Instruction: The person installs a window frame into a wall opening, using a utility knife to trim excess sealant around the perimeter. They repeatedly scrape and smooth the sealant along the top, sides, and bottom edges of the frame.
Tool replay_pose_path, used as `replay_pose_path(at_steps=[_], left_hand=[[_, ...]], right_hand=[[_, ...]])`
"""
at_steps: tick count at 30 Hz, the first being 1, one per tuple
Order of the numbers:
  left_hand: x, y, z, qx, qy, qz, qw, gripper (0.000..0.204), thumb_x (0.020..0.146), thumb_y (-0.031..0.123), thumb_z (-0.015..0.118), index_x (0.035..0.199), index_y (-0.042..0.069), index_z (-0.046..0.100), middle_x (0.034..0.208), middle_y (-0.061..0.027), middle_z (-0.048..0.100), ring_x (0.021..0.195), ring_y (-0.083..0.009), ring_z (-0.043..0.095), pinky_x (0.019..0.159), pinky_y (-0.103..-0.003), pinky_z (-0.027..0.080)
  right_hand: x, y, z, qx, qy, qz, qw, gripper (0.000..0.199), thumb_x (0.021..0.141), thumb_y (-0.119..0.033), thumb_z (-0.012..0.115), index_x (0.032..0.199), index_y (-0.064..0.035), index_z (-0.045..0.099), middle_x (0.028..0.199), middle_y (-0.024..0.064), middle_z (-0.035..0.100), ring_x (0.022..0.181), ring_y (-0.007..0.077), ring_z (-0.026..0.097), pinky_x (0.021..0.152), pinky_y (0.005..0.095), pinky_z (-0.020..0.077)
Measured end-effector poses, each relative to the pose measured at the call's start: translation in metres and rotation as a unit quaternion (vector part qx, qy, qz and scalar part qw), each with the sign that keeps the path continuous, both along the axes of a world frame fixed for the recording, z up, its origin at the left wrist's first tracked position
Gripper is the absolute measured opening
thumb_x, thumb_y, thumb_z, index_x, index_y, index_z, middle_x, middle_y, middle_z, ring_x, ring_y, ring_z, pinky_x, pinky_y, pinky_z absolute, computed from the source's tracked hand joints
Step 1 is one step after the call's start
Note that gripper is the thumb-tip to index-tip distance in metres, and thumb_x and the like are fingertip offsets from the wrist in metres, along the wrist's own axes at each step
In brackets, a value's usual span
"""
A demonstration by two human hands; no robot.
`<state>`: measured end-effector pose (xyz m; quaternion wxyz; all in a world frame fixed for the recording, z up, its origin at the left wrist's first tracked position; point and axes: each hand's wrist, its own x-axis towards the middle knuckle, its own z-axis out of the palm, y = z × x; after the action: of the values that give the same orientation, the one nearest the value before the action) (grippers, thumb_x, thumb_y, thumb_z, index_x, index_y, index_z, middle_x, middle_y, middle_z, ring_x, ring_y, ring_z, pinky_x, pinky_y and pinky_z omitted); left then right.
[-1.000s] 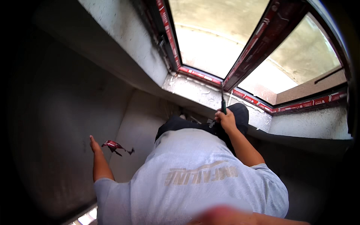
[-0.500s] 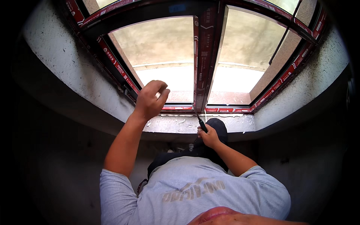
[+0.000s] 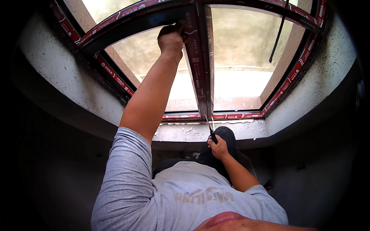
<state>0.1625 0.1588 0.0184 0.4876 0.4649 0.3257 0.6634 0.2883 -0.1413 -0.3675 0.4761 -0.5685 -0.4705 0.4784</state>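
My left hand [image 3: 170, 39] is raised high against the upper part of the window, at the corner where the dark top rail meets the upright mullion [image 3: 197, 57]. Its fingers are curled at the frame, and what they hold, if anything, is hidden. Low in front of me, my right hand [image 3: 219, 148] is closed round the dark handle of a screwdriver [image 3: 213, 136]. The thin shaft points up and away toward the foot of the mullion; whether the tip touches the frame I cannot tell.
Red printed protective film [image 3: 115, 77] covers much of the window frame. White foam [image 3: 181, 123] runs along its lower edge, with pale scraps on the concrete sill [image 3: 175, 132]. A dark thin strip [image 3: 278, 38] hangs before the right pane. My knee [image 3: 225, 134] is close to the sill.
My left hand has gone up from the lower left of the window to the top of the mullion. My right hand, still holding the screwdriver, sits slightly lower and further right in view.
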Motion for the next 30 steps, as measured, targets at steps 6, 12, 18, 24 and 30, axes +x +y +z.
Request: replay_pose_path(at_steps=[6,12,18,24,30], left_hand=[[-0.022,0.013,-0.012,0.033,-0.025,-0.095,0.995,0.01,0.101,0.011,0.061,0.1,0.002,0.067,0.081,-0.0066,0.066,0.065,-0.0189,0.06,0.061,-0.035,0.049],[-0.039,0.01,-0.066,-0.11,0.213,0.034,0.97,0.017,0.097,0.014,0.061,0.089,0.0,0.059,0.079,-0.0132,0.066,0.064,-0.0212,0.067,0.057,-0.036,0.058],[-0.197,-0.111,-0.32,-0.202,0.638,0.052,0.741,0.028,0.084,0.023,0.065,0.096,-0.002,0.065,0.102,-0.0316,0.069,0.102,-0.0484,0.067,0.088,-0.053,0.053],[-0.539,-0.403,-0.443,-0.52,0.693,0.197,0.459,0.057,0.091,0.03,0.064,0.137,-0.002,0.062,0.145,-0.0229,0.059,0.136,-0.0353,0.056,0.116,-0.043,0.042],[-0.812,-0.563,-0.292,-0.626,0.704,0.221,0.252,0.032,0.099,0.021,0.055,0.112,0.003,0.077,0.102,-0.0178,0.078,0.089,-0.0304,0.078,0.076,-0.043,0.062]], right_hand=[[0.004,0.009,0.0,-0.009,0.034,0.01,0.999,0.016,0.1,-0.016,0.065,0.103,-0.0008,0.067,0.084,0.0031,0.067,0.071,0.0112,0.065,0.068,0.0278,0.0549],[0.006,0.022,-0.01,-0.02,0.045,0.025,0.998,0.015,0.101,-0.015,0.063,0.103,-0.0005,0.066,0.085,0.0029,0.066,0.071,0.0103,0.064,0.067,0.0263,0.0545],[0.007,0.024,-0.013,-0.027,0.109,-0.004,0.994,0.013,0.102,-0.014,0.063,0.106,-0.0016,0.064,0.086,0.0046,0.066,0.071,0.0115,0.064,0.066,0.0266,0.0553],[0.004,0.011,-0.002,-0.054,0.111,-0.017,0.992,0.017,0.099,-0.015,0.066,0.109,-0.001,0.065,0.087,0.0051,0.068,0.073,0.012,0.066,0.067,0.0272,0.0563],[-0.008,0.025,-0.007,-0.079,0.105,0.033,0.991,0.017,0.103,-0.016,0.064,0.11,-0.0012,0.065,0.086,0.005,0.068,0.071,0.0117,0.065,0.066,0.0252,0.0539]])
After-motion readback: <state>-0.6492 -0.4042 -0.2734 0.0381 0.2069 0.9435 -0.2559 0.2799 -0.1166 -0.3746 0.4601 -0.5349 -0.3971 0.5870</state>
